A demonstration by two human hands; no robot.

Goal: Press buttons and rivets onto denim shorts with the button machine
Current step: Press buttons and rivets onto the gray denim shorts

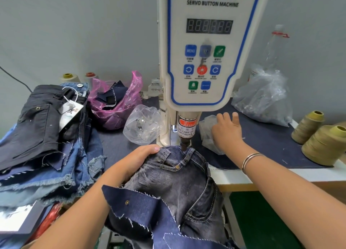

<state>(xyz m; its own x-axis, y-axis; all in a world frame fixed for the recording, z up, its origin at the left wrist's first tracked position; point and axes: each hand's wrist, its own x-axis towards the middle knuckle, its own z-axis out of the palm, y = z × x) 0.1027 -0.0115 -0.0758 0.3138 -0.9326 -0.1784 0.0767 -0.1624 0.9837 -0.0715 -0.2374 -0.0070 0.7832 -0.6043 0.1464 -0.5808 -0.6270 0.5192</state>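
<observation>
A white servo button machine stands at the table's middle, and its dark punch points down at the waistband of grey-blue denim shorts. My left hand grips the bunched waistband at the left, just beside the punch. A brass rivet sits at the pocket corner. My right hand reaches into a small clear plastic bag to the right of the machine, its fingers spread; what the fingertips touch is hidden. A loose dark denim patch with a rivet lies over the shorts.
A pile of denim shorts fills the left side. A pink bag of scraps and a clear bag lie behind it. A large bag of metal parts and olive thread cones stand right. The table edge runs along the right.
</observation>
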